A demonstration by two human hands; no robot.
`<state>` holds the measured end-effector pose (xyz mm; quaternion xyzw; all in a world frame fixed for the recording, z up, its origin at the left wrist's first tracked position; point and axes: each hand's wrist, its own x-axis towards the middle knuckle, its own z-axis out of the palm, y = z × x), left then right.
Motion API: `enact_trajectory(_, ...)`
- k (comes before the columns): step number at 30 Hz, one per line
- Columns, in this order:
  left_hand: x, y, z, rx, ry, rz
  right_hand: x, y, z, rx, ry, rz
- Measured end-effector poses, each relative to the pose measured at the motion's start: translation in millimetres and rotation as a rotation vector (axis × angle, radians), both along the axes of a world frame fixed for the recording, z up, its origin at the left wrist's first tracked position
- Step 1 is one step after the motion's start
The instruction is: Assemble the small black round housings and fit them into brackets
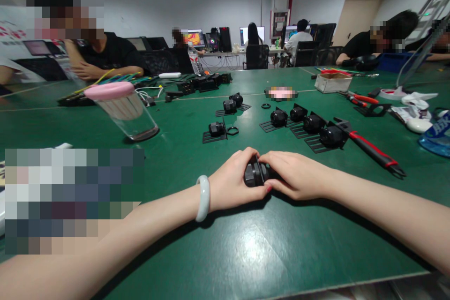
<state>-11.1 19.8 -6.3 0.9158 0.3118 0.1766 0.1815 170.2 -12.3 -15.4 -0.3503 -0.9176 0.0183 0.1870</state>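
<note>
My left hand point(234, 182) and my right hand point(298, 176) meet at the middle of the green table point(246, 253), both closed round one black round plastic fitting point(256, 174). The fitting rests low on the tabletop, and the fingers hide most of it. A pale bangle point(203, 198) sits on my left wrist. Beyond the hands lie several alike black fittings mounted on slotted black plates point(312, 124), and three more point(225, 117) stand to the left of those.
A glass with a pink lid point(121, 108) stands at the left. A red-handled wrench point(369, 147) lies at the right, with red pliers point(358, 98) and a small cardboard box point(332, 82) behind it. Other people sit along the far and side edges.
</note>
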Motion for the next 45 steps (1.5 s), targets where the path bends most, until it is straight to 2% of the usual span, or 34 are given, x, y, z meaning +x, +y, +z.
enact_trajectory(18, 0.0, 0.1, -0.2, -0.009, 0.004, 0.008, -1.5, 1.9, 0.3, -0.066, 0.026, -0.018)
enact_trajectory(29, 0.7, -0.3, 1.5, -0.030, -0.019, 0.000, -5.9, 5.5, -4.3, -0.250, 0.240, -0.076)
enact_trajectory(35, 0.3, -0.5, 1.1, -0.027, -0.027, 0.004, -4.5, 4.1, -6.8, -0.224, 0.337, -0.148)
enact_trajectory(40, 0.3, -0.5, 0.3, -0.020, -0.009, -0.002, 0.7, 0.7, -3.6, -0.100, 0.364, -0.002)
enact_trajectory(43, 0.6, -0.4, 0.2, -0.007, -0.005, -0.018, 2.0, -1.0, -2.3, -0.020, 0.331, 0.131)
enact_trajectory(45, 1.0, -0.7, 0.7, -0.008, -0.007, -0.023, 1.9, -1.3, -3.9, 0.022, 0.282, 0.169)
